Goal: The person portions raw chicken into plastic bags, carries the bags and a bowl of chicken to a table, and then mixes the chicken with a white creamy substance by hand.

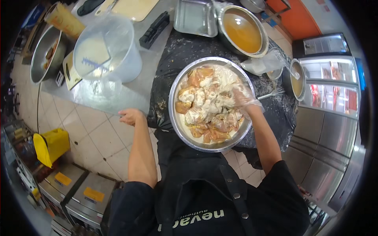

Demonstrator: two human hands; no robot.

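Observation:
A large steel bowl [173,124] stands in front of me, filled with raw meat pieces [203,75] that look like chicken, partly coated in thick white batter [226,73]. My right hand [242,96], in a clear plastic glove, reaches in over the bowl's right side. Its fingers are smeared with batter and blend into the meat, so whether they grip a piece is unclear. Bare, my left hand [131,116] is at the front edge of the steel table [130,101], away from the bowl. Its fingers are partly hidden by the hand itself.
A pot of orange-brown liquid [242,32] and a metal tray [195,19] stand behind the bowl. A whisk [270,93] and a plastic bag [262,63] lie to its right. Leftward are a clear plastic bucket [127,56], a black holder [155,31] and another steel bowl [38,65].

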